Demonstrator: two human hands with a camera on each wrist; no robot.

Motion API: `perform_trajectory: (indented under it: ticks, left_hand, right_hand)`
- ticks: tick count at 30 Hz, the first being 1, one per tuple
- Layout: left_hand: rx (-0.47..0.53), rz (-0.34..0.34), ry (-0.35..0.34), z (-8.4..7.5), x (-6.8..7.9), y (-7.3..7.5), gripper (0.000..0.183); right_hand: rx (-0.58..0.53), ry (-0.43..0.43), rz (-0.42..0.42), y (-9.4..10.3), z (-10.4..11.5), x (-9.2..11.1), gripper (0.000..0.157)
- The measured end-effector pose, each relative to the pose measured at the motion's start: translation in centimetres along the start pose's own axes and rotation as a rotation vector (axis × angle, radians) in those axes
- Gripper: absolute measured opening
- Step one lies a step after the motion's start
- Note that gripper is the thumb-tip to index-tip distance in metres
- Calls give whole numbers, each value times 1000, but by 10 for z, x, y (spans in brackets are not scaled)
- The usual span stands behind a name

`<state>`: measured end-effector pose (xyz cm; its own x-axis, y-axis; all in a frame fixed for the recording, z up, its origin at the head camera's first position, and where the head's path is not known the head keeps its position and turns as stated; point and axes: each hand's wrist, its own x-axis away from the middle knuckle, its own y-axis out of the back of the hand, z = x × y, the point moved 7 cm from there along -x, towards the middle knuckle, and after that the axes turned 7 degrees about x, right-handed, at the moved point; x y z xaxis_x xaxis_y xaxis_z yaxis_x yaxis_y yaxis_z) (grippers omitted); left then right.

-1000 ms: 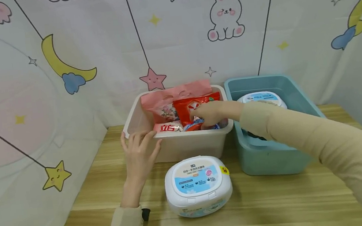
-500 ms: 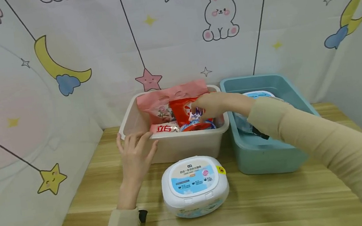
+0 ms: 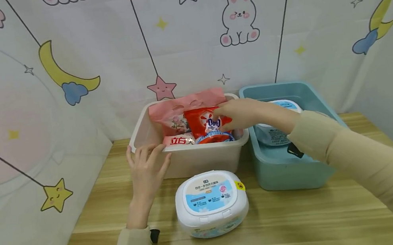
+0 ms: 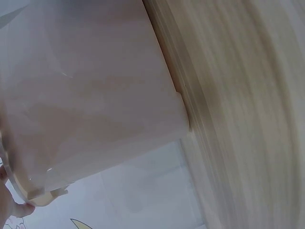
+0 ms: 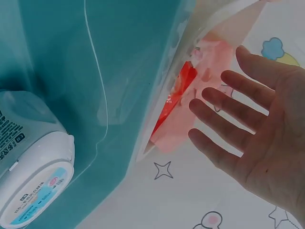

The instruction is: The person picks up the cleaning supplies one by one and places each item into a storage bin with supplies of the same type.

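Note:
My left hand [image 3: 147, 173] rests its fingers on the front left rim of the white bin [image 3: 200, 160]. Over that bin's right side hovers my right hand [image 3: 242, 113], its fingers spread and holding nothing, as the right wrist view shows. Inside the bin stand a pink bag [image 3: 178, 122] with a flower print, a red detergent bag [image 3: 199, 118], a pink and white pack [image 3: 179, 140] and a red and blue pack [image 3: 214, 137]. In the left wrist view the bin's wall [image 4: 95, 95] fills much of the picture, with left fingers [image 4: 19, 209] at its rim.
Right of the white bin stands a teal bin [image 3: 292, 174] holding a white-lidded tub [image 5: 40, 195] and a small black item [image 3: 294, 150]. A white laundry-capsule box [image 3: 212, 204] sits in front on the wooden table [image 3: 300, 223]. A printed cloth hangs behind.
My right hand has drawn up and to the right, away from the packs in the white bin, and its fingers have loosened. The left hand has kept its place at the rim.

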<state>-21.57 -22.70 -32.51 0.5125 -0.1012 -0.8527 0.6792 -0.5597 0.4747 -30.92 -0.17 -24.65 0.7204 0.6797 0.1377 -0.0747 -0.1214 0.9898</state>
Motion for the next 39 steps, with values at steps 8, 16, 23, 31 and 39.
perform_trajectory:
  ticks: [8, 16, 23, 31, 39]
  left_hand:
    - [8, 2, 8, 0, 1, -2, 30]
    - [-3, 6, 3, 2, -1, 1, 31]
    - [-4, 22, 0, -1, -2, 0, 29]
    - [-16, 47, 5, -3, -4, -1, 30]
    - [-25, 95, -15, -3, -4, 3, 31]
  right_hand:
    - [-7, -39, -20, 1, 2, 18, 47]
    - [-70, -15, -111, 4, -3, 40, 39]
    - [-141, -54, -184, 1, -16, 60, 35]
    - [-202, -74, -233, -10, -27, 75, 36]
    - [-266, -119, -343, -21, -38, 95, 36]
